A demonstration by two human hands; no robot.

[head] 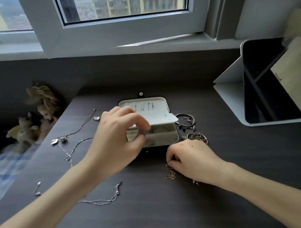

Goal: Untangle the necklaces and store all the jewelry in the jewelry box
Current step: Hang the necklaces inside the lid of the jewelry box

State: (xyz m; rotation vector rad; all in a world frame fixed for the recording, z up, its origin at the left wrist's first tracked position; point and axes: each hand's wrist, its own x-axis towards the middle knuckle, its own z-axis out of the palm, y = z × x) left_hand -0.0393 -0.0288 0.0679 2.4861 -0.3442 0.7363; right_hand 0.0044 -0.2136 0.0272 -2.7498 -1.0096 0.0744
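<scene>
The open jewelry box (161, 139) sits mid-counter, just beyond and slightly left of the right hand (192, 156). That hand rests on the counter (233, 189) with curled fingers pinching the far end of a small gold chain (171, 175), which trails back toward the person. The left hand (118, 137) hovers over the box's left side, thumb and forefinger nearly closed; I cannot tell whether it holds anything, so the lift into the box looks like the right hand's.
</scene>
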